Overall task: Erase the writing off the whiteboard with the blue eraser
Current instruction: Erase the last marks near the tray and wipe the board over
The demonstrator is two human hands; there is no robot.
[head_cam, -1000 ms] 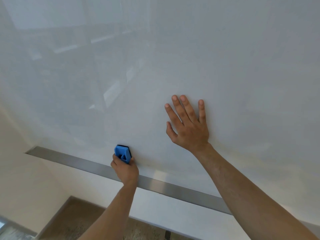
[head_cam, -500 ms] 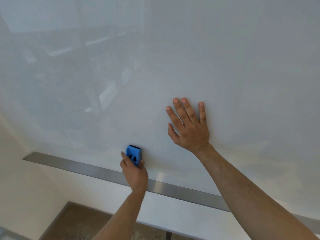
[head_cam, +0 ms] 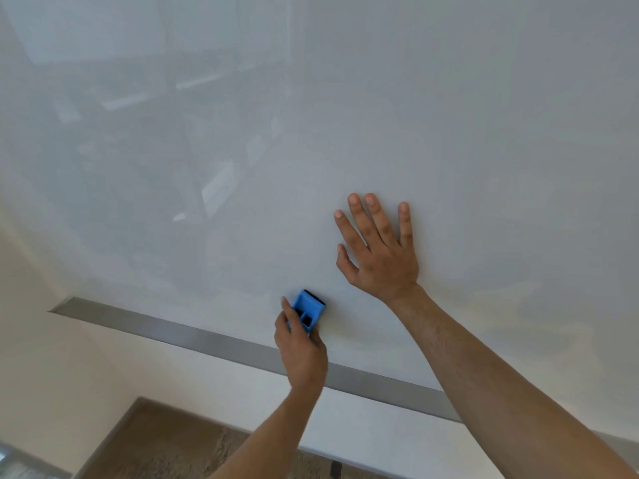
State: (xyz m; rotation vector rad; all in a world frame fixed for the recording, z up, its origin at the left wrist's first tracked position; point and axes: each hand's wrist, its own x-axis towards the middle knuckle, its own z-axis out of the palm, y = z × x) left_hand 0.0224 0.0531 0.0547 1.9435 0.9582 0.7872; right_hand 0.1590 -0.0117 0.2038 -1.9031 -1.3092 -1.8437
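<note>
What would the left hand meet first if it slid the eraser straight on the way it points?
Probably the right hand, flat on the whiteboard up-right of the eraser that the left hand holds; only bare board lies between.

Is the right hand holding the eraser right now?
No, the right hand lies flat with fingers spread on the whiteboard, while the left hand grips the blue eraser.
</note>
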